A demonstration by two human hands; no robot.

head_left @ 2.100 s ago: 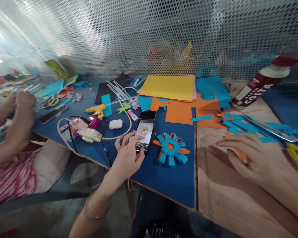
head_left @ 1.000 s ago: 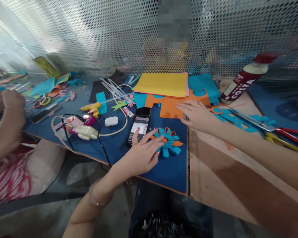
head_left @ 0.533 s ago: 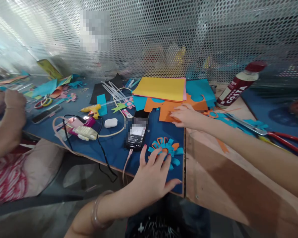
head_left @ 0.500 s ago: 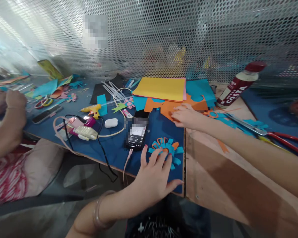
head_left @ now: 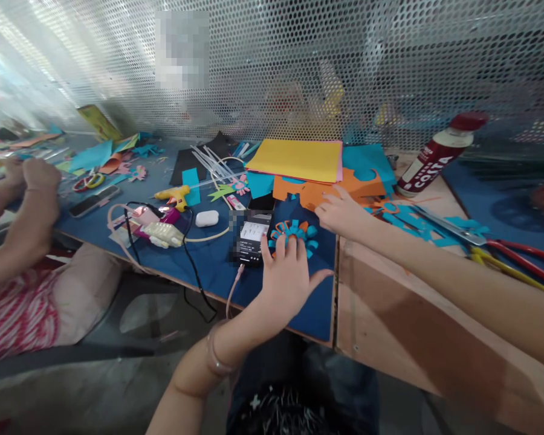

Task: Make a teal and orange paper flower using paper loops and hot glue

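left hand [head_left: 289, 275] lay flat, fingers spread, on the paper flower [head_left: 294, 232]; right hand [head_left: 342, 211] rested open on orange paper [head_left: 308, 192].

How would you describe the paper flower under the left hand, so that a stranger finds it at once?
On the blue mat, look near its right edge, beside the bare wood. Just right of the phone, under the left hand, lies the paper flower. Only it is a round rosette of blue and orange petals.
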